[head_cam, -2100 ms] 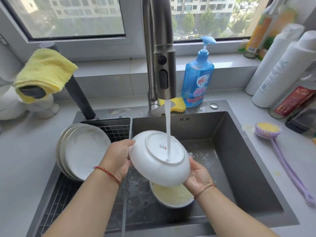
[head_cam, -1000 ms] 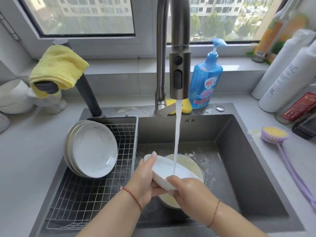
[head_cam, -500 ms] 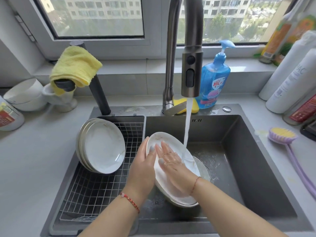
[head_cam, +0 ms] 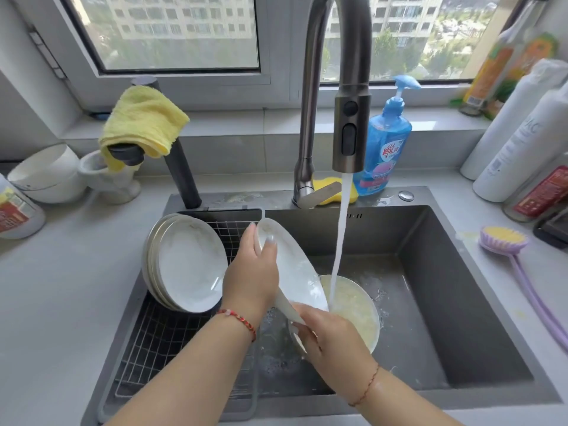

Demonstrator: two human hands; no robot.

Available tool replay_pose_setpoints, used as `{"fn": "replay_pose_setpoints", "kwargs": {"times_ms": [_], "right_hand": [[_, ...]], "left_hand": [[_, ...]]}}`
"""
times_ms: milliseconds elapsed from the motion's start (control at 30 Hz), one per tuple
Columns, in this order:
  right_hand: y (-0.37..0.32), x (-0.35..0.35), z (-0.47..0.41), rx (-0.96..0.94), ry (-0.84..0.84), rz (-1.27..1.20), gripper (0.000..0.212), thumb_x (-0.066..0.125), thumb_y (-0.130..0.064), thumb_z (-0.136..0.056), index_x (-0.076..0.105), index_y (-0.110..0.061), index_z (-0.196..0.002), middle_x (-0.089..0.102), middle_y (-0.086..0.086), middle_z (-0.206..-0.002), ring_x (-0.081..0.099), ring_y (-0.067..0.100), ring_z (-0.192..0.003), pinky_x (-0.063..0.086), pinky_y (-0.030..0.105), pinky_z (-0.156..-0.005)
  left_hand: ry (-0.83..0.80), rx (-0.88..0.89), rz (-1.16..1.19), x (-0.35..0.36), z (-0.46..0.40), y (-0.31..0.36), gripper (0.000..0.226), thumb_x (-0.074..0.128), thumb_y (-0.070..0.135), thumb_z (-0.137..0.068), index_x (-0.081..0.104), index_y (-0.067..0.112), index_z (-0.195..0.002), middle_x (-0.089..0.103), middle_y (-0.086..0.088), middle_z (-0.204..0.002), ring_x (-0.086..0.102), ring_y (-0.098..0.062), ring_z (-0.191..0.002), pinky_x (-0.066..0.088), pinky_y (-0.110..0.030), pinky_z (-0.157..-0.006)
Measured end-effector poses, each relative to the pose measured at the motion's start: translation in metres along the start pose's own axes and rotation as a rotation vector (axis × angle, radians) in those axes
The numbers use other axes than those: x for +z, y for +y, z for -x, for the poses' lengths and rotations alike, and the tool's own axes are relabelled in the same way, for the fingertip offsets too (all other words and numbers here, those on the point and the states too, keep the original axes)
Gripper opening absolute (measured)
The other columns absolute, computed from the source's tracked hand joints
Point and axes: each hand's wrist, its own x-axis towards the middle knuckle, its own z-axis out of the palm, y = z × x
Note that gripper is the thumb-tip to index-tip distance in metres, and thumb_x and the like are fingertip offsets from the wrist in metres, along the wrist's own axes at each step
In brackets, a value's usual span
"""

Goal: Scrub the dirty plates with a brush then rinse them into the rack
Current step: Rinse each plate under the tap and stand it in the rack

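We have both hands on one white plate [head_cam: 292, 269], tilted up on edge over the sink [head_cam: 445, 302], just left of the running water [head_cam: 339, 235]. Our left hand [head_cam: 252, 278] grasps the plate's upper-left rim, thumb on the inner face, fingers behind. Our right hand [head_cam: 332, 336] grips the lower rim, fingers curled round the edge.

The stream from the tap [head_cam: 350, 127] misses the held plate and lands in a dirty plate [head_cam: 356, 309] lying flat on the sink floor, coated in yellowish residue. The held plate's lower edge sits just over that dirty plate's left side; we cannot tell if they touch.

The wire rack [head_cam: 172, 342] fills the left part of the sink. A stack of clean plates [head_cam: 187, 262] leans on edge at its back-left corner, apart from the held plate.

The brush [head_cam: 510, 241], purple handle with yellow bristles, lies on the counter [head_cam: 46, 302] right of the sink, untouched. The blue soap bottle [head_cam: 387, 142] stands behind the tap, a yellow sponge [head_cam: 329, 186] at its foot. A yellow cloth [head_cam: 144, 121] is draped over a dark spout back-left, with white bowls [head_cam: 46, 173] on the counter beside it.
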Motion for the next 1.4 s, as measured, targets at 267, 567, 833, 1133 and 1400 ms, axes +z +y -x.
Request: {"fn": "replay_pose_setpoints", "kwargs": {"times_ms": [267,567,833,1133,1400], "right_hand": [[-0.014,-0.005,-0.013,0.152,0.333,-0.278,0.039,0.043,-0.055,-0.089,0.057,-0.021,-0.074,0.052,-0.007,-0.056,0.047,0.012,-0.054,0.035,0.018,-0.044],[-0.044,-0.018,-0.028,0.236,0.388,-0.442,0.015,0.052,-0.036,-0.089,0.064,-0.027,-0.092,0.068,-0.013,-0.079,0.060,-0.004,-0.085,0.046,0.006,-0.059],[-0.082,0.007,-0.065,0.189,0.266,-0.627,0.014,0.055,-0.036,-0.090,0.064,-0.026,-0.092,0.065,-0.009,-0.084,0.061,0.008,-0.085,0.056,0.025,-0.063],[-0.097,0.060,-0.102,0.289,0.114,-0.584,0.027,0.053,-0.019,-0.097,0.054,-0.009,-0.072,0.052,0.001,-0.067,0.045,0.004,-0.060,0.036,0.014,-0.052],[-0.094,0.110,-0.129,0.433,0.018,-0.406,0.037,0.047,-0.023,-0.098,0.035,-0.016,-0.064,0.038,-0.002,-0.061,0.035,0.014,-0.059,0.031,0.030,-0.058]], "left_hand": [[-0.151,0.014,0.360,0.000,0.001,0.004,0.082,0.031,0.095,-0.069,0.044,0.042,-0.129,0.067,0.001,-0.120,0.064,-0.022,-0.113,0.054,-0.048,-0.095],[-0.276,0.074,0.578,-0.020,0.009,-0.017,0.083,0.026,0.069,-0.080,0.038,0.023,-0.149,0.065,0.008,-0.127,0.062,-0.005,-0.116,0.054,-0.029,-0.093],[-0.123,0.120,0.636,-0.069,0.005,-0.038,0.065,0.026,0.061,-0.087,0.051,0.025,-0.135,0.067,0.008,-0.127,0.060,-0.007,-0.121,0.049,-0.033,-0.100],[0.117,0.075,0.544,-0.114,-0.009,-0.077,0.047,0.017,0.059,-0.097,0.047,0.042,-0.128,0.057,0.028,-0.127,0.050,0.016,-0.119,0.041,-0.005,-0.093],[0.116,-0.020,0.526,-0.128,-0.036,-0.101,0.065,0.011,0.055,-0.101,0.018,0.022,-0.157,0.021,0.014,-0.161,0.024,0.005,-0.140,0.023,-0.014,-0.105]]}}
